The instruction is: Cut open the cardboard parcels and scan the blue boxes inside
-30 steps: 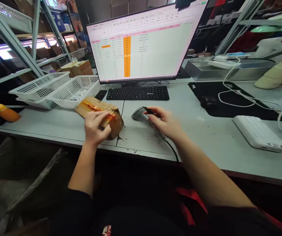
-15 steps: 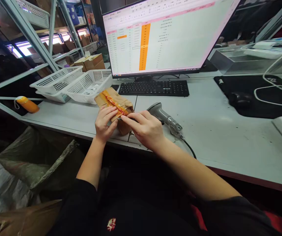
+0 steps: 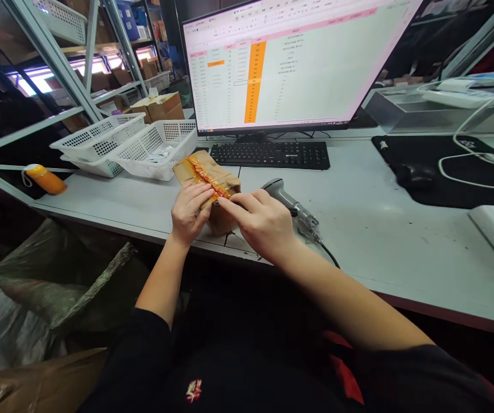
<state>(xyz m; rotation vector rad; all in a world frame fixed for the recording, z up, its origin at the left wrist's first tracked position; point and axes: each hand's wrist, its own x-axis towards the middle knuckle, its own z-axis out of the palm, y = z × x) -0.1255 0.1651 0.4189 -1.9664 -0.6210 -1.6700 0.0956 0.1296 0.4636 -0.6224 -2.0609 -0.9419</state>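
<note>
A small brown cardboard box (image 3: pixel 225 221) sits at the table's near edge, its top covered with shiny, wrinkled yellow tape (image 3: pixel 206 175) that shows red along one strip. My left hand (image 3: pixel 189 213) grips the near left corner, fingers on top and thumb at the side. Closed at the near edge of the tape, my right hand (image 3: pixel 268 223) holds a slim dark tool that looks like a utility knife, mostly hidden by the fingers. Just right of that hand lies a grey barcode scanner (image 3: pixel 287 198) with clear wrap on its handle.
Behind the box are a black keyboard (image 3: pixel 268 155) and a large monitor (image 3: pixel 315 69) showing a spreadsheet. White baskets (image 3: pixel 152 155) and an orange bottle (image 3: pixel 45 179) stand left. A mouse (image 3: pixel 414 176) and white cable (image 3: pixel 457 143) lie on the right-hand mat.
Both hands and the box appear slightly further right, with the box's top turned a little. My grip on the box and the tool stays the same.
</note>
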